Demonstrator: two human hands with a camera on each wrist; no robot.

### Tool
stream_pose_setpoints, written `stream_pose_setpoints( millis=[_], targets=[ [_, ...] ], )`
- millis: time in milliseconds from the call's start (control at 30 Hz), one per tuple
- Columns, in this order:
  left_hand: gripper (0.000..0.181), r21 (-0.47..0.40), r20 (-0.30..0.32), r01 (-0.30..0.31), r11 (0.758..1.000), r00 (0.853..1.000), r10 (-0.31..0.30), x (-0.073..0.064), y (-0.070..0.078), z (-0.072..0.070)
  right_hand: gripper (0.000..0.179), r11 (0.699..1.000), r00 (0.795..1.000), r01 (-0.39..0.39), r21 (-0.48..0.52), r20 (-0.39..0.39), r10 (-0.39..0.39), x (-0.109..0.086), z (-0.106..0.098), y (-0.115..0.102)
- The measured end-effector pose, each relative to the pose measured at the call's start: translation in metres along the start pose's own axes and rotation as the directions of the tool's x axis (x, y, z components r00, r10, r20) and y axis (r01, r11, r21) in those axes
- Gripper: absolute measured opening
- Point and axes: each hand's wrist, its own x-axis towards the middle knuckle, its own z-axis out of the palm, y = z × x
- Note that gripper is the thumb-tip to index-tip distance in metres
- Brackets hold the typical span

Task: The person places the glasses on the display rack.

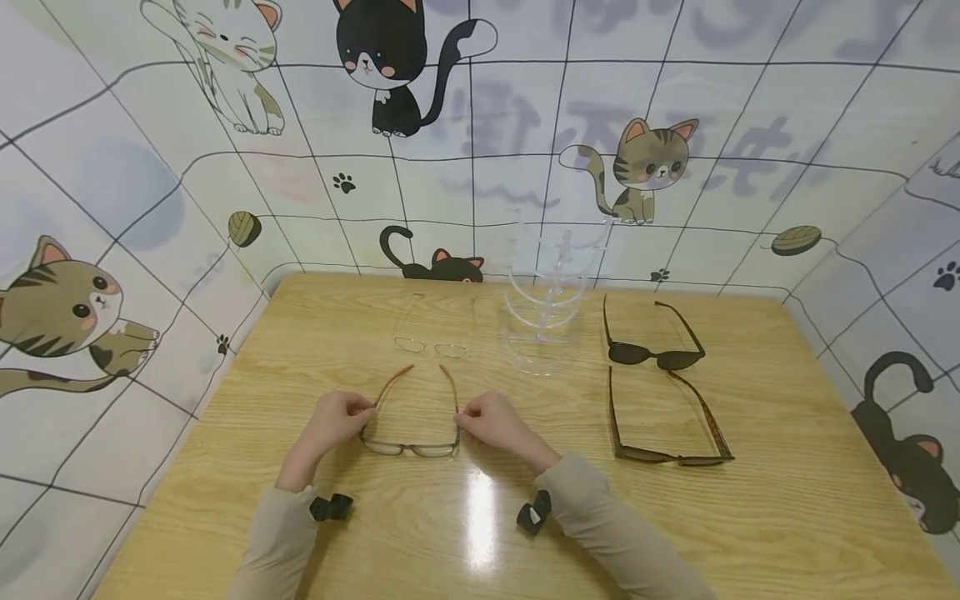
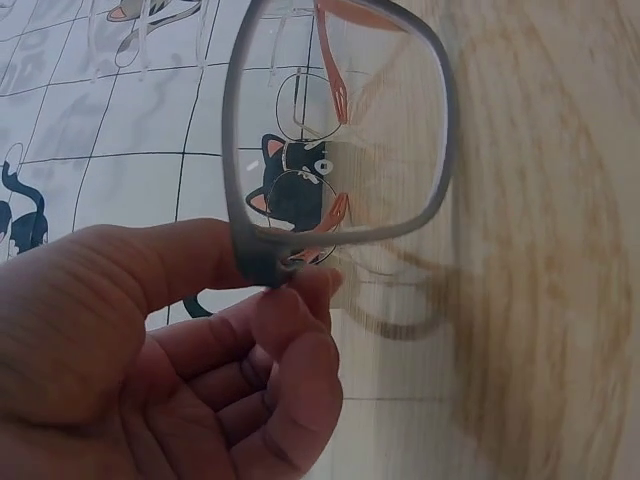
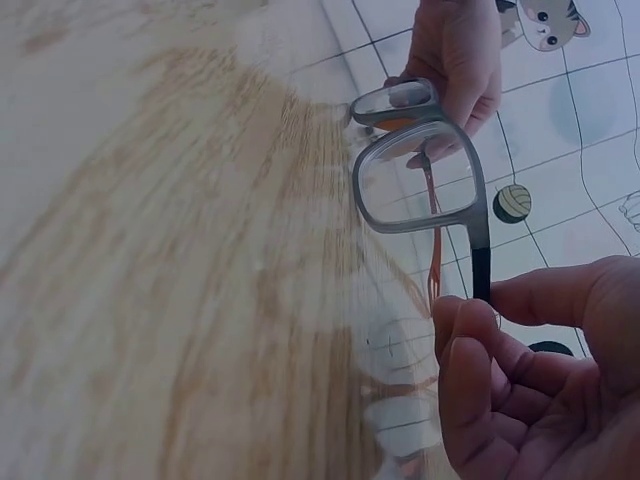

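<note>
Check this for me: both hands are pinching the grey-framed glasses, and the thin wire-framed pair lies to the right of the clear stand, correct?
Not quite: the head view shows the thin wire-framed pair to the left of the clear stand. Both hands are indeed pinching the grey-framed glasses.

Held glasses [image 1: 407, 449] are framed in grey, tipped in orange-brown. Table [image 1: 772, 533] is grained in yellow-brown; wall [image 1: 517, 187] is gridded in black.
</note>
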Motion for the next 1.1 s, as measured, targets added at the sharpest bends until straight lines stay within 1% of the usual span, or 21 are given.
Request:
stream_pose_setpoints(
  millis=[167, 300, 400, 567, 800, 933, 1100],
  targets=[
    [0.018, -0.103, 0.041, 0.069, 0.992, 0.997, -0.065, -0.003, 0.000, -0.001, 0.029, 0.987, 0.995, -0.103, 0.120, 0.026, 0.100, -0.001, 0.000, 0.000],
    [0.021, -0.198, 0.075, 0.101, 0.975, 0.993, -0.088, -0.006, 0.000, -0.003, 0.026, 0.966, 0.989, -0.149, 0.212, 0.051, 0.142, -0.006, -0.003, -0.003],
    [0.024, -0.250, 0.095, 0.110, 0.962, 0.991, -0.089, -0.008, 0.003, -0.004, 0.025, 0.943, 0.985, -0.169, 0.285, 0.074, 0.154, -0.012, -0.006, -0.005],
    [0.029, -0.315, 0.121, 0.109, 0.943, 0.990, -0.074, -0.009, 0.012, -0.006, 0.024, 0.904, 0.985, -0.169, 0.392, 0.097, 0.142, -0.024, -0.013, -0.006],
    [0.032, -0.362, 0.162, 0.111, 0.926, 0.985, -0.055, -0.002, 0.030, -0.002, 0.023, 0.840, 0.977, -0.211, 0.500, 0.121, 0.173, -0.040, -0.029, -0.002],
    [0.032, -0.385, 0.185, 0.112, 0.916, 0.982, -0.043, 0.005, 0.039, 0.003, 0.023, 0.830, 0.978, -0.207, 0.517, 0.105, 0.179, -0.047, -0.040, 0.000],
    [0.033, -0.430, 0.203, 0.113, 0.896, 0.979, -0.025, 0.014, 0.051, 0.012, 0.026, 0.849, 0.984, -0.177, 0.497, 0.070, 0.164, -0.057, -0.053, 0.006]
  ],
)
